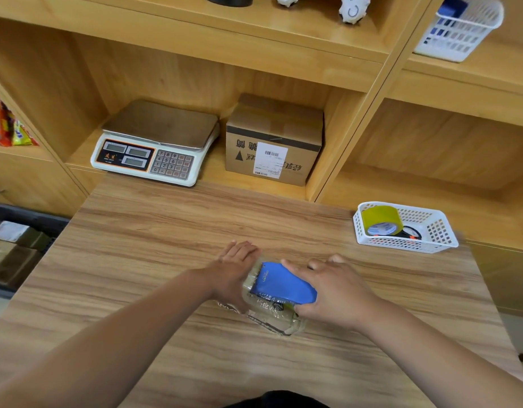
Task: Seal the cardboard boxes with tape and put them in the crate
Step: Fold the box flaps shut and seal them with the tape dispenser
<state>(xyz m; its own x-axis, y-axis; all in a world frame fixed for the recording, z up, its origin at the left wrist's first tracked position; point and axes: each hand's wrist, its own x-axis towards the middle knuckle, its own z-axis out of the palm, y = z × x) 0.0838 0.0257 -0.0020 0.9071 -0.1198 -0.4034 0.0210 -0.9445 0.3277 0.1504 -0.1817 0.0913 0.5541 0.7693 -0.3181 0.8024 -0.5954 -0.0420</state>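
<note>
A small cardboard box [270, 318], shiny with clear tape, lies on the wooden table [154, 260] in front of me. My left hand [235, 269] lies flat against the box's left side, fingers straight and pointing away from me. My right hand [338, 290] grips a blue tape dispenser [283, 285] and holds it on top of the box. The dispenser hides most of the box's top. At the far left, below the table edge, a dark crate [27, 217] holds several taped boxes [14, 257].
In the shelf behind the table stand a white weighing scale [154, 145] and a larger labelled cardboard box [273, 139]. A white basket [436, 234] at the table's right holds a yellowish tape roll [380, 220]. Another white basket [460, 28] sits up on the right.
</note>
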